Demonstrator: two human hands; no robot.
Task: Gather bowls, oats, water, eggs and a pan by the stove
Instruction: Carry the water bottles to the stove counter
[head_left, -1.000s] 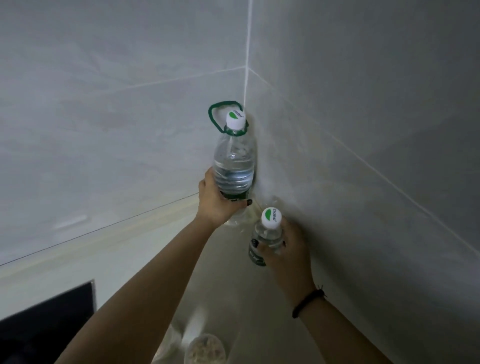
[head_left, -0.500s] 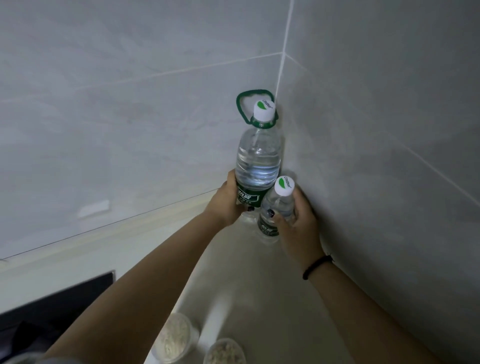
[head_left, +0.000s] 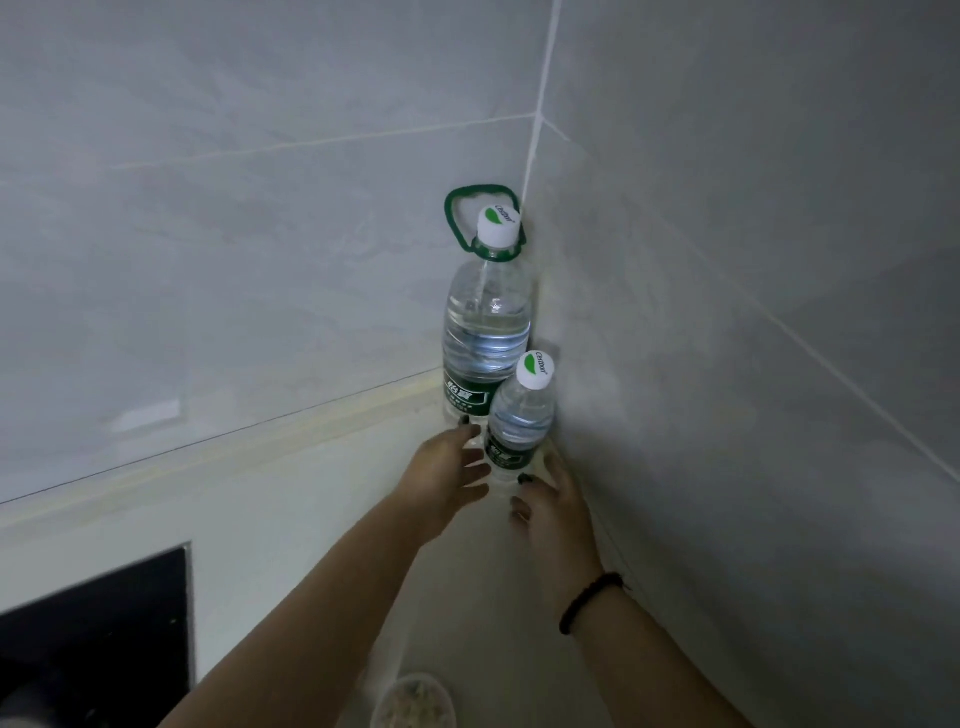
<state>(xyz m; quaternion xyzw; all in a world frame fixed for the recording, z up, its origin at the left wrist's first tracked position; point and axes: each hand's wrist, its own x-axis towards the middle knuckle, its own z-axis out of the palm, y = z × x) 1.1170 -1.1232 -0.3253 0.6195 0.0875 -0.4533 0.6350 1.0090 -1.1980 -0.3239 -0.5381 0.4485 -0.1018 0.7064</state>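
Note:
A large water bottle (head_left: 485, 317) with a green carry handle and white cap stands upright in the corner where the two tiled walls meet. A small water bottle (head_left: 519, 415) stands upright just in front of it, to its right. My left hand (head_left: 447, 475) lies just in front of the large bottle with fingers relaxed and holds nothing. My right hand (head_left: 550, 506), with a black band on the wrist, is just before the small bottle's base, fingers loose and apart from it. A container of oats (head_left: 415, 701) shows at the bottom edge.
The pale countertop (head_left: 311, 493) runs left along the back wall. The black stove top (head_left: 98, 629) sits at the lower left. Grey tiled walls close off the back and the right side.
Both hands have let go of the bottles and drawn back toward me. The two bottles now stand on the counter in the corner.

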